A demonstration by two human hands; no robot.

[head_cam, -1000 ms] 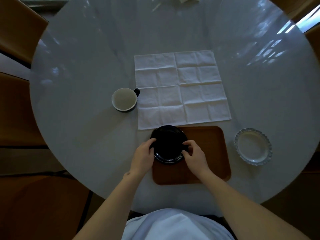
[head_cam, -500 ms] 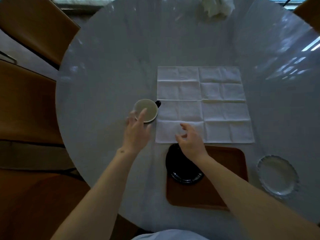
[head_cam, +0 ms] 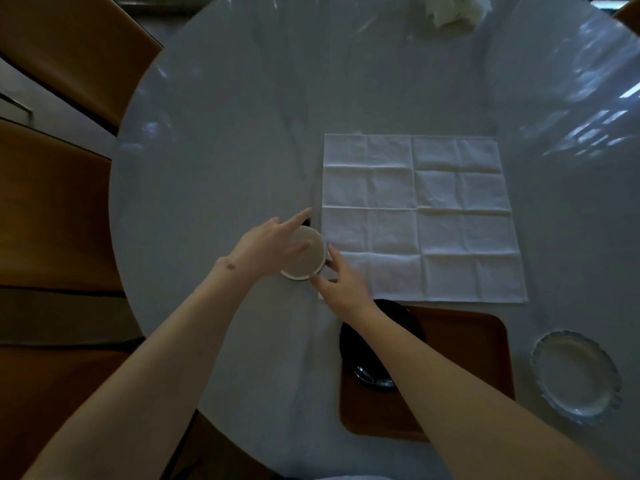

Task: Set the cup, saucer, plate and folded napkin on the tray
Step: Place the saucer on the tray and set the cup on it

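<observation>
The white-lined cup (head_cam: 306,259) with a dark handle sits just left of the unfolded white napkin (head_cam: 419,216). My left hand (head_cam: 266,247) wraps it from the left, with the thumb across its opening and the index finger by the handle. My right hand (head_cam: 341,284) holds its near right rim with the fingertips. I cannot tell whether the cup is off the table. The black saucer (head_cam: 367,358) lies on the left end of the brown tray (head_cam: 467,344), partly hidden under my right forearm. A scalloped glass plate (head_cam: 575,372) rests on the table right of the tray.
The round grey table (head_cam: 225,150) carries a crumpled white cloth (head_cam: 450,10) at its far edge. Brown chairs (head_cam: 62,53) stand along the left side. The tray's right half is bare wood.
Both hands left the saucer on the tray, reached forward and left, and closed around the cup. The view has shifted, so the table items sit further right and lower.
</observation>
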